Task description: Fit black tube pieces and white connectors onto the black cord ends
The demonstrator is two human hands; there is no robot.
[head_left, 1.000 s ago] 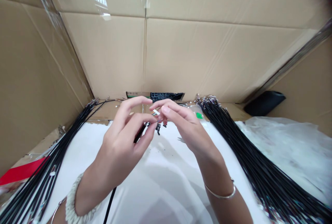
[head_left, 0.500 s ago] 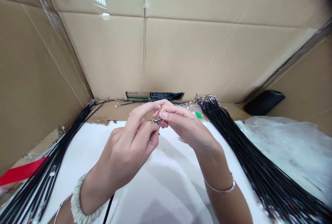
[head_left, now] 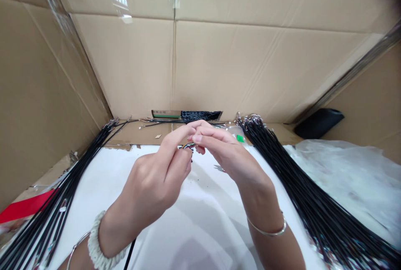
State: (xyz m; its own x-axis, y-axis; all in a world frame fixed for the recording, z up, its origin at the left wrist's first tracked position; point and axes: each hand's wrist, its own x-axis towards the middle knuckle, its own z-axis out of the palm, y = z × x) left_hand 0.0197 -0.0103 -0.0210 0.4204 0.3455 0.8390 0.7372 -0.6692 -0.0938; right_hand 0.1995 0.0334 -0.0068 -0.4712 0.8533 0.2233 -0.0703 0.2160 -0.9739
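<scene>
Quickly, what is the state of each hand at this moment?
Left hand: closed, pinching a small silver metal piece.
Right hand: closed, pinching the same piece.

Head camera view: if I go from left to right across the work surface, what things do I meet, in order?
Red strip, bundle of black cords, left hand, right hand, second bundle of black cords, clear plastic sheet.

- left hand [head_left: 148, 180] and right hand [head_left: 233, 159] closer than a second ago, fingertips [head_left: 196, 138] now meeting
- small metal ring [head_left: 189, 146] now pinched between them, earlier not showing there
</scene>
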